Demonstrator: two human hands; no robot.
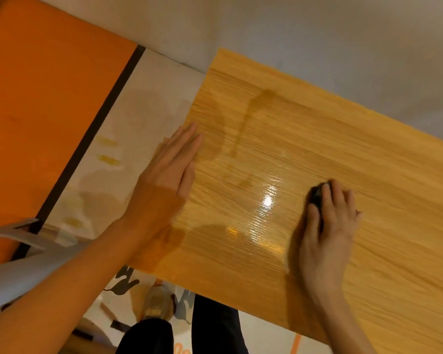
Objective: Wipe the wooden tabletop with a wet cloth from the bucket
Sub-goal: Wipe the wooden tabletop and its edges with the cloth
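Observation:
The wooden tabletop point(317, 139) fills the right and middle of the head view, with a glossy wet sheen and streaks near its centre. My right hand point(327, 226) presses palm-down on a dark cloth point(316, 196), of which only a small dark part shows under the fingers. My left hand point(170, 166) lies flat with fingers together on the table's left edge, holding nothing. No bucket is in view.
An orange panel point(44, 106) with a dark edge strip stands to the left beyond a pale floor strip point(138, 118). A grey wall point(317, 34) runs behind the table. My legs and a shoe point(155, 302) show below the near edge.

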